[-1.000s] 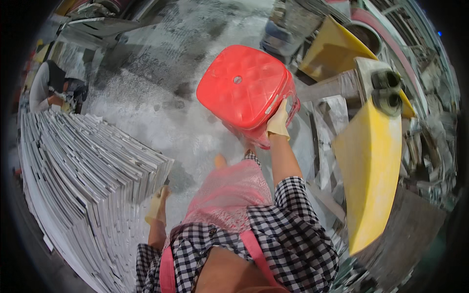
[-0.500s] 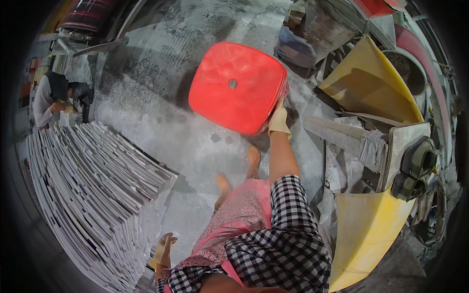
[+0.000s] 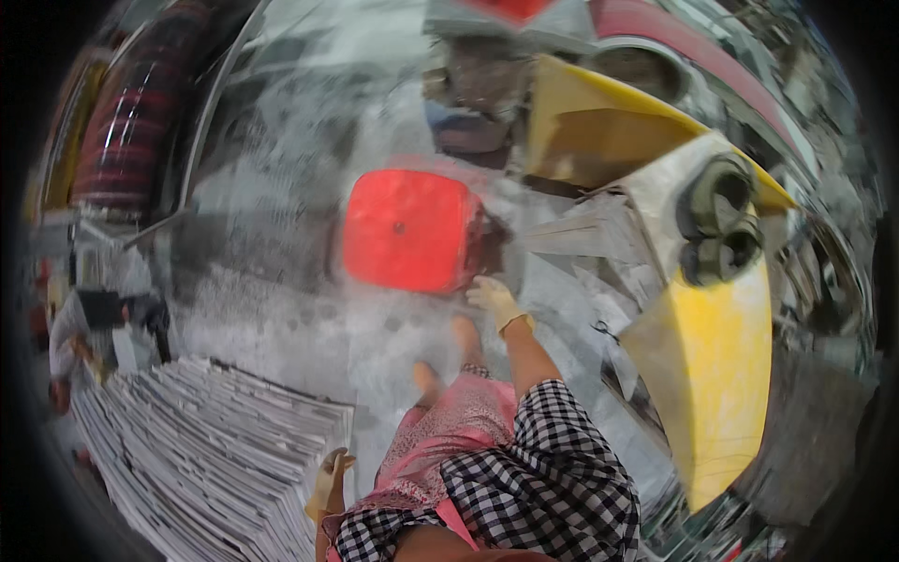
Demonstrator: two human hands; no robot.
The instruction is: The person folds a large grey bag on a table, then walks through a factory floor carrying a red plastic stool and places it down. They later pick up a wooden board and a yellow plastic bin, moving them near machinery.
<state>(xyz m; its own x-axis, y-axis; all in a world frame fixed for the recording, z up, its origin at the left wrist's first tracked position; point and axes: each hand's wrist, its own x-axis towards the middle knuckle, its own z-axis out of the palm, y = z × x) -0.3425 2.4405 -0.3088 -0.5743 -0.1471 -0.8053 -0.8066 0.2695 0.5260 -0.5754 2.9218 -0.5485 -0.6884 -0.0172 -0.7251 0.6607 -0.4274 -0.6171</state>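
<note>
Red stool [image 3: 407, 234] just beyond right hand [image 3: 493, 297]

The right hand is empty, fingers loosely spread; the stool sits ahead-left of it on the floor [image 3: 272, 258]. The left hand [image 3: 326, 483], half-curled, apparently empty, hangs beside stacked sheets [image 3: 225, 440].

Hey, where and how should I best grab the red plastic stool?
Probably by the seat's right edge, coming from the right, where your right hand is close by. The stool appears upright with its broad seat facing up, leaving that edge within easy reach; the hole in the middle looks too small for a firm hold.
</note>
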